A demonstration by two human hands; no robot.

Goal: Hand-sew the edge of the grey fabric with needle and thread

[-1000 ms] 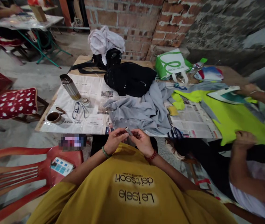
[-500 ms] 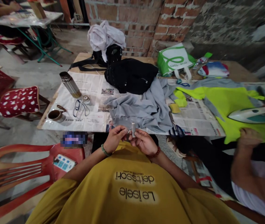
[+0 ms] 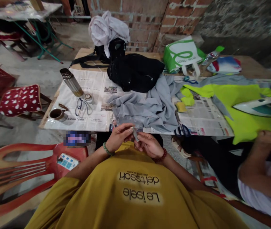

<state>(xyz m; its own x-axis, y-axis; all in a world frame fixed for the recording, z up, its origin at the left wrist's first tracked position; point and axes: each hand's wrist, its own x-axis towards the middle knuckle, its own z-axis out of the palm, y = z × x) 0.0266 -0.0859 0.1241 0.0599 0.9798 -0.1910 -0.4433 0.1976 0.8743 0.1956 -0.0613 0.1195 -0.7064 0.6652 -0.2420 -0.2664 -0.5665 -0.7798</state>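
In front of my lap, just off the table's near edge, a small spool of grey thread [image 3: 135, 134] tilts between my hands. My right hand [image 3: 151, 145] pinches its lower end between thumb and fingers. The fingers of my left hand [image 3: 118, 137] are closed at its upper end; any loose thread there is too fine to see. Beyond my hands, a crumpled grey cloth [image 3: 145, 109] lies on the newspaper-covered table [image 3: 94, 118]. Dark-handled scissors [image 3: 182, 129] rest by the table edge, right of the cloth.
On the left stand a steel flask [image 3: 71, 82], its cup [image 3: 58, 115] and glasses [image 3: 83, 107]. A black bag [image 3: 135, 72] and a green-white bag [image 3: 182, 54] sit behind. At right, a co-worker's hand holds an iron [image 3: 257, 106] on a yellow-green garment [image 3: 240, 95]. A red chair [image 3: 54, 159] is beside me.
The spool has gone from upright to tilted, its top leaning left. My left hand has come up against its upper end. The whole view has shifted slightly.
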